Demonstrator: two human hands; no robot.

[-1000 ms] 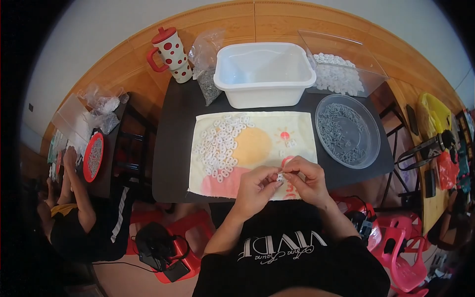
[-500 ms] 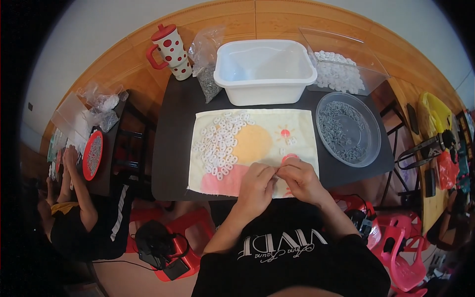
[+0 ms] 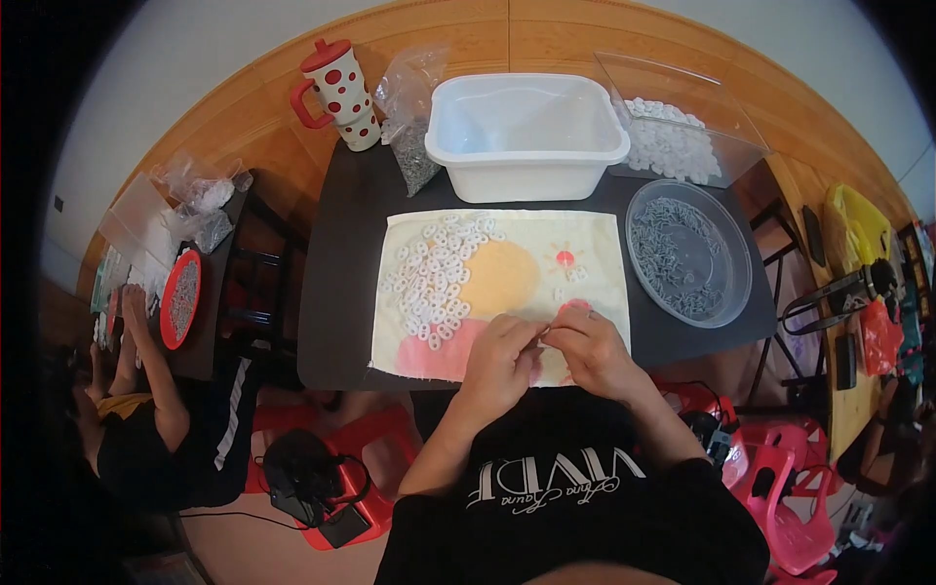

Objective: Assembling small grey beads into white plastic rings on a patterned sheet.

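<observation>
White pieces (image 3: pixel 429 288) lie left of left fingers (image 3: pixel 519 334); right fingers (image 3: pixel 575 330) close beside, both curled; cannot tell what's gripped.

Hands (image 3: pixel 495 363) close together — over cloth (image 3: pixel 546 230)

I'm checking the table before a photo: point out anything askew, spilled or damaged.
Nothing looks spilled. The one slight oddity: a few white pieces on the cloth lie apart, right of the main pile.

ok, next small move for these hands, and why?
Probably ease the left hand slightly off the right hand: they come together over the cloth, and the fingers hide whatever may be pinched there, so its state can't be checked.
</observation>
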